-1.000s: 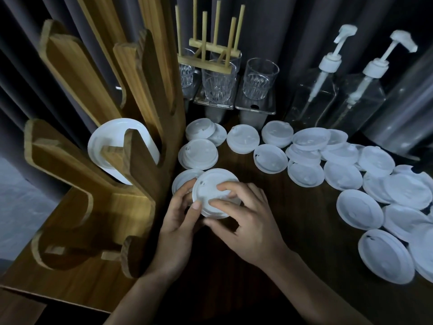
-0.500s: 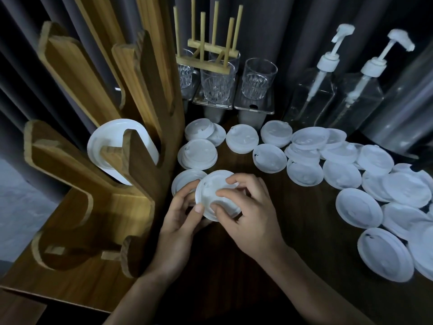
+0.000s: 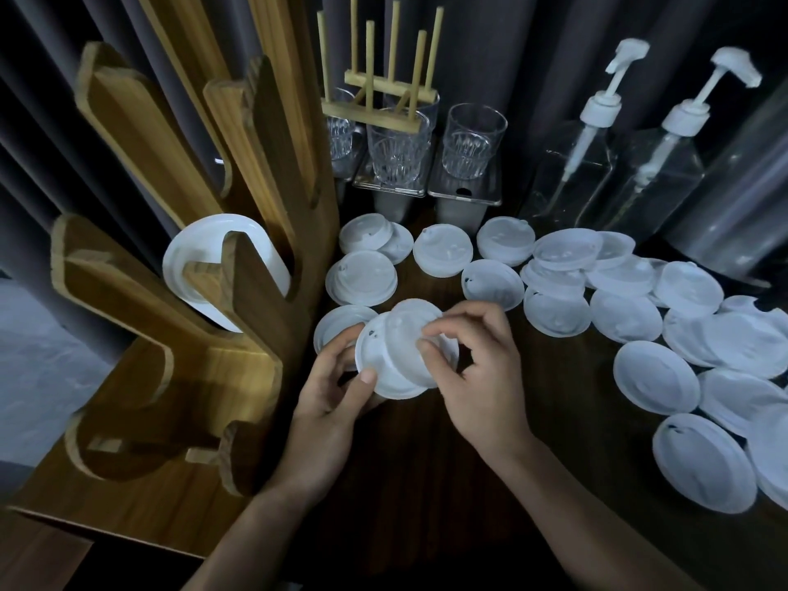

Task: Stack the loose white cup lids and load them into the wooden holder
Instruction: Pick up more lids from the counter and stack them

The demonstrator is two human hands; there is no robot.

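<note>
My left hand (image 3: 330,392) and my right hand (image 3: 477,364) both hold a small stack of white cup lids (image 3: 392,356) just above the dark table, tilted toward me. The left thumb lies on the stack's near rim; the right fingers pinch its right side. Another lid (image 3: 337,324) lies flat just behind the left hand. Several loose white lids (image 3: 656,368) are spread over the table to the right and behind. The wooden holder (image 3: 204,343) stands at the left, with white lids (image 3: 187,266) resting in one of its slots.
Behind the lids stand clear glasses (image 3: 469,142) on trays, a small wooden peg rack (image 3: 379,100), and two clear pump bottles (image 3: 575,164). Dark curtains close off the back. The wooden holder's base (image 3: 128,496) reaches the table's left edge.
The lid stack has been lifted and tilted toward me. My right fingers shifted from lying over its top to pinching its right side.
</note>
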